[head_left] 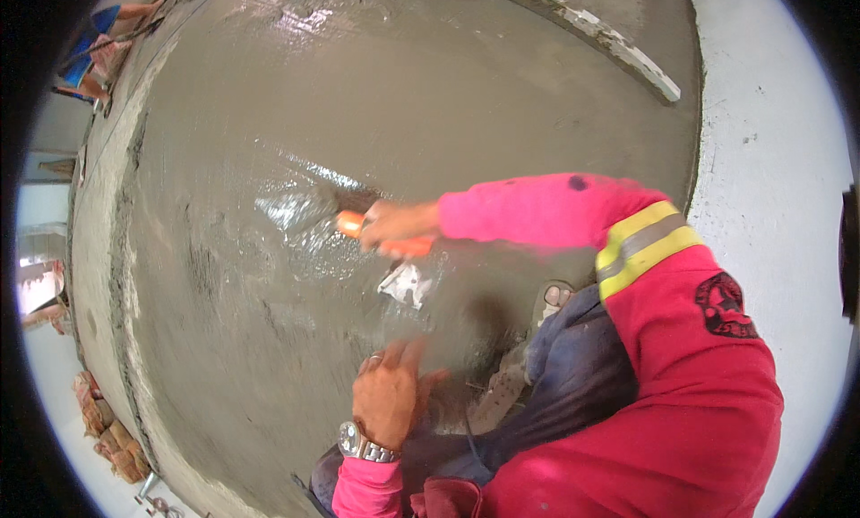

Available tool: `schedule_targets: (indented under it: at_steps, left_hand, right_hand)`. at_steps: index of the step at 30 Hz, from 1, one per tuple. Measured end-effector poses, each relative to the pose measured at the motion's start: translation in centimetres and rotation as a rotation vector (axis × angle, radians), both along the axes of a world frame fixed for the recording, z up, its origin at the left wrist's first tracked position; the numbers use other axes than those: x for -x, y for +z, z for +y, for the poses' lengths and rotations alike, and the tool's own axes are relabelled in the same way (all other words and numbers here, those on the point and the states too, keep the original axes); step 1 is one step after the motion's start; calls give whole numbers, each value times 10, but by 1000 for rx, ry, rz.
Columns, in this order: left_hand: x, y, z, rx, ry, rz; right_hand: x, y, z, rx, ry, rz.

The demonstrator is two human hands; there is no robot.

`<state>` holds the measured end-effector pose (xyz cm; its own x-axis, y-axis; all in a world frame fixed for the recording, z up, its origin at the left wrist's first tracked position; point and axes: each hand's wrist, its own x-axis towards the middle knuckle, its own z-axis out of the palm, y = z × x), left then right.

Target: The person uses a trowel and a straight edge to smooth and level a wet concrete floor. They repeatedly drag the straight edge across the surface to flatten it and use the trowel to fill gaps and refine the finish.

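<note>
My right hand [385, 228] is closed around the orange handle [349, 222] of a trowel. Wet grey concrete [403, 115] lies under the tool, shiny just left of the handle. The trowel's blade is smeared by motion and hard to make out. Close below that hand, a small white piece [405, 285] sits on the concrete; its kind is unclear. My left hand [387, 392], with a metal watch [352, 440] at its wrist, hangs by my knee. Its fingers are stretched and slightly blurred, and nothing shows in them.
A long, concrete-smeared straight bar [618, 47] lies at the far right. A pale wall [761, 133] borders the right side. My sandalled foot [551, 298] is on the concrete. Another person [94, 52] works at the far left. Brown sacks [112, 433] lie at the lower left.
</note>
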<state>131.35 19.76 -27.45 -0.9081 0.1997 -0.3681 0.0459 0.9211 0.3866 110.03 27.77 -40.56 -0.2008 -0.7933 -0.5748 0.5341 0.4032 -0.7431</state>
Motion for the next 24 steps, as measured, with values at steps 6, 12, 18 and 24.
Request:
schedule_targets:
  at_steps: [6,12,18,24]
  left_hand:
    - [5,-9,-9,31,63,-44]
    - [1,-16,-12,140,126,-181]
    - [14,-26,-2,162,126,-236]
    - [28,-26,2,118,159,-226]
  right_hand:
    - [102,33,137,-69,-210,10]
    - [195,48,237,-338,-507,478]
    - [286,-9,299,-1039,-277,1434]
    - [295,-36,299,-1199,-262,1408]
